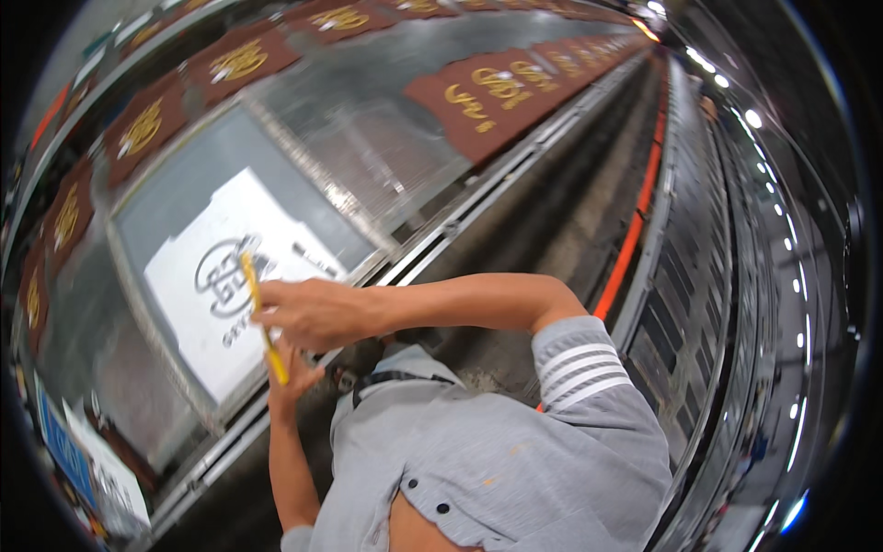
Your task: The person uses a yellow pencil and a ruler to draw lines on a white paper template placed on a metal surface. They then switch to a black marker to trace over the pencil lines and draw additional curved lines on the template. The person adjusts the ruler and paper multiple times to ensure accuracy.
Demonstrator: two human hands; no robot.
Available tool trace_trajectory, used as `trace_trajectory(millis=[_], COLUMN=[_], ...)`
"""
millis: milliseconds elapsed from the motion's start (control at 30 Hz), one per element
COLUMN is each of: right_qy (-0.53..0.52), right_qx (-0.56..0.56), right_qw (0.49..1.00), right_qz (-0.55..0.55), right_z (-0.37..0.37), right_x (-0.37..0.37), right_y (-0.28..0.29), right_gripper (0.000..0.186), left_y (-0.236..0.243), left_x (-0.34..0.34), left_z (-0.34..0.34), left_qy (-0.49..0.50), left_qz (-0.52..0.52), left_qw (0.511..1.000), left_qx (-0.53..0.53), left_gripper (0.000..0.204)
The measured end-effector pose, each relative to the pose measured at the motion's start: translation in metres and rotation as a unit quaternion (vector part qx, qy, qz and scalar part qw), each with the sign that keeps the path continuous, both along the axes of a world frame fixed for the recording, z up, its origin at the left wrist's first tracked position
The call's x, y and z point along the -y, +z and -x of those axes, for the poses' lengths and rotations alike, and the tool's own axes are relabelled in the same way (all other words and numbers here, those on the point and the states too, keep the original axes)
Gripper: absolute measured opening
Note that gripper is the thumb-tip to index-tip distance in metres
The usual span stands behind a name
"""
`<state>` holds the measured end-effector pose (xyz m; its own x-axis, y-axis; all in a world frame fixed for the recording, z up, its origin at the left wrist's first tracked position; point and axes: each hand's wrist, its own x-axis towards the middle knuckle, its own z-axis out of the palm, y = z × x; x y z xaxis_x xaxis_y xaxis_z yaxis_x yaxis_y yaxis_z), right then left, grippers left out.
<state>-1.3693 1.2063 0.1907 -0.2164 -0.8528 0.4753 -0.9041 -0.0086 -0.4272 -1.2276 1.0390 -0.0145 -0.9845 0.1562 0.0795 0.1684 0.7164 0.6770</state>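
Note:
My right hand (311, 314) is closed around a narrow yellow strip-like thing (276, 362), whose exact kind I cannot make out. Its upper end reaches over the dark design on a white sheet (202, 336). Just below, my left hand (292, 370) is at the lower end of the yellow thing, its fingers curled in against it and partly hidden by the right hand. Both hands hover by the near edge of a framed screen (166, 214), in which the white sheet lies. A small black mark or marker-like shape (313, 258) shows on the sheet's right part.
Brown fabric pieces (441, 120) with yellow prints lie in rows along the long table (359, 92). A metal rail (515, 152) edges it. On my right, past a dark aisle, an orange strip (635, 225) runs beside another long table. A blue-and-white container (69, 451) stands lower left.

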Motion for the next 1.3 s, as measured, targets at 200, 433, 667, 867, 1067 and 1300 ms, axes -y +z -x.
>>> trace_trajectory(millis=[200,433,667,867,1067,1300], right_qy=[0.046,-0.002,-0.033,-0.027,-0.003,-0.038], right_qx=[-0.223,-0.28,-0.255,-0.069,0.626,0.944], right_qw=[0.97,0.95,0.956,0.982,0.721,0.252], right_qz=[-0.087,-0.136,-0.138,-0.176,-0.299,0.211], right_z=[0.021,0.001,-0.011,-0.002,0.01,-0.056], right_x=[0.006,0.017,0.026,0.041,0.037,0.049], right_y=[0.046,0.043,0.037,0.032,0.042,-0.017], right_gripper=[0.01,0.012,0.015,0.019,0.029,0.031], left_y=[0.038,0.049,0.051,0.041,0.027,-0.02], left_x=[-0.014,-0.014,-0.013,-0.012,-0.011,0.002], left_z=[0.002,0.004,0.003,-0.001,-0.004,-0.008], left_qy=[0.079,0.083,0.079,0.09,0.105,0.084], left_qz=[0.104,0.145,0.124,0.127,0.124,-0.132], left_qw=[0.988,0.975,0.98,0.983,0.984,0.987], left_qx=[0.081,0.145,0.136,0.102,0.078,-0.035], left_gripper=[0.069,0.079,0.079,0.076,0.075,0.097])
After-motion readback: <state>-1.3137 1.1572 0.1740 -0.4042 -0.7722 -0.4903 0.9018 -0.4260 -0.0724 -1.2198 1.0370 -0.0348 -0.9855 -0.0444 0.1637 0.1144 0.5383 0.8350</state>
